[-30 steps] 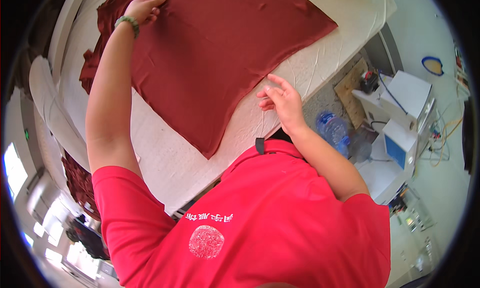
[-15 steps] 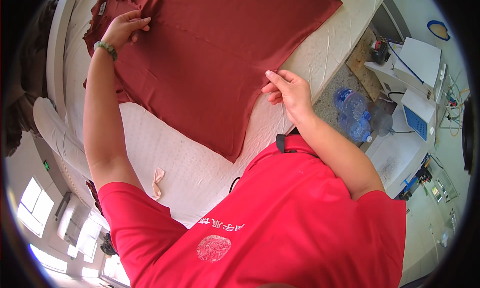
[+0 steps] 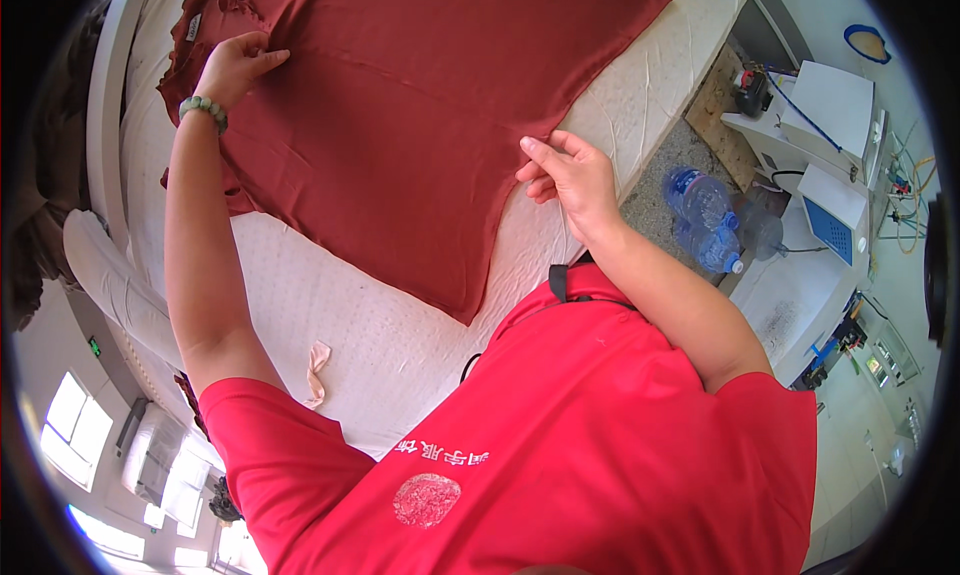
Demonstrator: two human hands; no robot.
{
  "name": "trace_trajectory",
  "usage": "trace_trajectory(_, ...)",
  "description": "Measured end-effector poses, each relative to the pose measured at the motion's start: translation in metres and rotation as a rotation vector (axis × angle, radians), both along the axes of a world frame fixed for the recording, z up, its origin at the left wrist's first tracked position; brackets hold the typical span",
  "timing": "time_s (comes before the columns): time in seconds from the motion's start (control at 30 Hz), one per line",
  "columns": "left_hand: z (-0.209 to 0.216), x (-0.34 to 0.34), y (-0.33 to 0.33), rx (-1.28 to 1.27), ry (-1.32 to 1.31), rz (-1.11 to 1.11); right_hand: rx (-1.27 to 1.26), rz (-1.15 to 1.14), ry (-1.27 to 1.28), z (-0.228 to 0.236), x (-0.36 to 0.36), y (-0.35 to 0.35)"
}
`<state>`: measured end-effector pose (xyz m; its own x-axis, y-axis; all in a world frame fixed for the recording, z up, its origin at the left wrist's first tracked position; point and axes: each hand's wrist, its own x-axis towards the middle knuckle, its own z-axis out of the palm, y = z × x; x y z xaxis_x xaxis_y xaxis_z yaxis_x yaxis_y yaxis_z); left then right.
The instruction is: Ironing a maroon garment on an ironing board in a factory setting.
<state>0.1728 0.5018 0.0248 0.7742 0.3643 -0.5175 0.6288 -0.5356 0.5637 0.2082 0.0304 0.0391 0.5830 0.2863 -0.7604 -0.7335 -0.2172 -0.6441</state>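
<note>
I'd keep tension light: right hand (image 3: 578, 183), near centre, pinches red cloth (image 3: 400, 135); left hand (image 3: 232, 72), upper left, I can't tell.

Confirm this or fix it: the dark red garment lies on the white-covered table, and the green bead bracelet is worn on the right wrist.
Wrong wrist: the head view shows the green bead bracelet on the wrist of the left hand. The dark red garment does lie on the white-covered table.

- left arm (image 3: 203, 240) pretty much straight, left hand (image 3: 232, 70) upper left, thumb out
- right arm (image 3: 685, 290) bent, right hand (image 3: 575, 182) just right of centre, pinching
</note>
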Motion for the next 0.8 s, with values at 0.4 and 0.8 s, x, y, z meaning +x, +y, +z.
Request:
trace_trajectory(0.4,-0.013,0.009,-0.005,0.197,0.03,-0.076,-0.041,-0.016,0.056,-0.006,0.001,-0.007)
trace_trajectory(0.8,-0.021,-0.023,-0.094,0.733,-0.342,0.329,-0.245,0.482,0.041,0.01,0.034,-0.005)
